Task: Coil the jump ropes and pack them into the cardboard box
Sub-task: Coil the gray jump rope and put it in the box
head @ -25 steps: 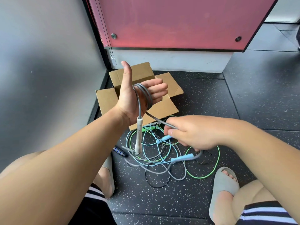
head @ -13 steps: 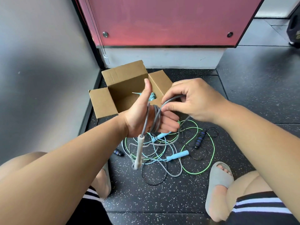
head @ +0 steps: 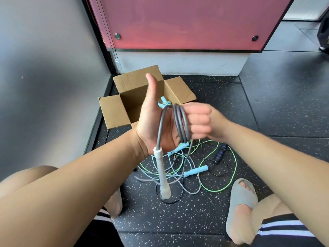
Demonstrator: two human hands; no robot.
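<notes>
Left hand: the left hand is raised in front of the open cardboard box, thumb up and palm to the camera, with the gray jump rope looped several times round its bent fingers.
Handle: the rope's white handle hangs from the palm, on the near side of the box.
Right hand: the right hand sits just behind the left fingers, to the box's near right; its grip cannot be told.
In the box: a bundled light-blue rope shows past the thumb.
Floor pile: in front of the box, a green rope, a light-blue handle and a black handle with blue bands lie tangled on the speckled floor.
Backdrop: a red panel stands behind the box.
</notes>
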